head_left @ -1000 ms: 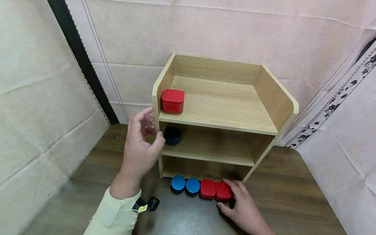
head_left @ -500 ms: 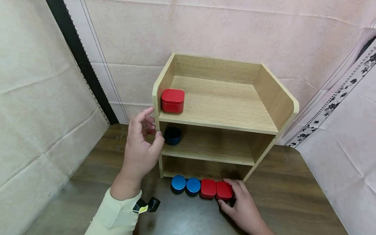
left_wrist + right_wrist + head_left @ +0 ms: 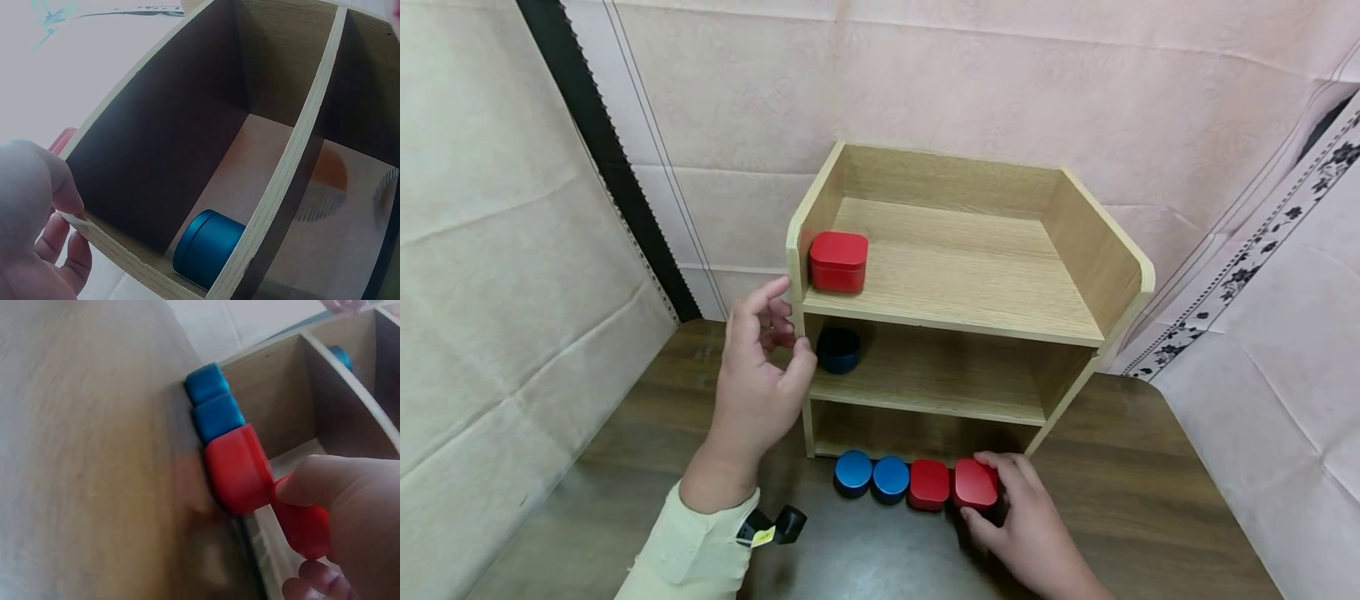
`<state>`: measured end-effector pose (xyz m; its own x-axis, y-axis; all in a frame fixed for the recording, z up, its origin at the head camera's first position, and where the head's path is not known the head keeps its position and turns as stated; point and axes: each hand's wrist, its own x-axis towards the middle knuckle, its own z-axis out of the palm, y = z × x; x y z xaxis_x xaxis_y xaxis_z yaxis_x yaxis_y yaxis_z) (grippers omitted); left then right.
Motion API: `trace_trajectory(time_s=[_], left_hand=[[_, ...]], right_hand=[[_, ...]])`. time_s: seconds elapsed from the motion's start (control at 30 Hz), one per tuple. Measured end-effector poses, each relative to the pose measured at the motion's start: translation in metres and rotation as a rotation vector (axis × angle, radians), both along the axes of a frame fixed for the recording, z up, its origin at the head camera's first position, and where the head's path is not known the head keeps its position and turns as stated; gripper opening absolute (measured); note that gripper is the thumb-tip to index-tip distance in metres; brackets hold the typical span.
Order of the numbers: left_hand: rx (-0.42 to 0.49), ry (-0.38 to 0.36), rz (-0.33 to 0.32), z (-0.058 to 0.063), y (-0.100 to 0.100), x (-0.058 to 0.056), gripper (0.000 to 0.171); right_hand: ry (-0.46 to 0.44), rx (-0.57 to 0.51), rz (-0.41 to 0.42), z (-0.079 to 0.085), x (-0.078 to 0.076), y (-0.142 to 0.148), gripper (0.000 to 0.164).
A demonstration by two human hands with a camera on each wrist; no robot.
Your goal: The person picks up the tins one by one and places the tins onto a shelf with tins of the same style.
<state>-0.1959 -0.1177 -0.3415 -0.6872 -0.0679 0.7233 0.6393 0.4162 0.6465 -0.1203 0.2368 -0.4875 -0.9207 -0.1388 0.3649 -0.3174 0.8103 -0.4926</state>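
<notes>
My right hand (image 3: 1028, 527) pinches the rightmost red square tin (image 3: 976, 485) between thumb and fingers. A narrow gap separates it from the other red tin (image 3: 928, 485), and in the right wrist view it looks raised off the table. Two round blue tins (image 3: 853, 473) continue that row to the left, in front of the wooden shelf (image 3: 928, 408). My left hand (image 3: 760, 379) grips the shelf's left side panel, its thumb on the front edge. A red tin (image 3: 838, 262) sits on the top level at the left, and below it a blue tin (image 3: 209, 249) stands on the middle level.
A brown wooden table (image 3: 625, 475) carries the shelf. Pale cloth (image 3: 955, 83) hangs behind it and on both sides. A black device (image 3: 771, 527) is strapped to the left wrist.
The tin in my right hand has come up slightly and shifted a little right, opening a gap from the red tin beside it. The left hand keeps its place at the shelf.
</notes>
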Motion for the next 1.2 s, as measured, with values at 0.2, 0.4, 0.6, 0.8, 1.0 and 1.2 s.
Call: trace_trajectory(time_s=[0.2,0.4,0.6,0.8,1.0,1.2], left_hand=[[0.001,0.0,-0.008,0.001,0.0,0.0,0.075],[0.001,-0.001,-0.004,0.001,-0.001,0.001,0.075],[0.006,0.0,-0.011,0.001,-0.001,0.001,0.074],[0.014,-0.005,-0.013,0.0,-0.001,0.002,0.073],[0.027,-0.023,-0.016,0.001,0.0,0.003,0.074],[0.037,-0.04,-0.021,0.002,0.0,0.002,0.074]], right_hand=[[0.039,-0.008,0.043,0.022,0.006,-0.004,0.077],[0.084,-0.04,0.118,0.054,0.013,-0.01,0.077],[0.112,-0.066,0.179,0.091,0.02,-0.012,0.076],[0.137,-0.085,0.25,0.126,0.021,-0.013,0.077],[0.129,-0.089,0.284,0.157,0.02,-0.015,0.077],[0.124,-0.063,0.291,0.186,0.017,-0.02,0.075]])
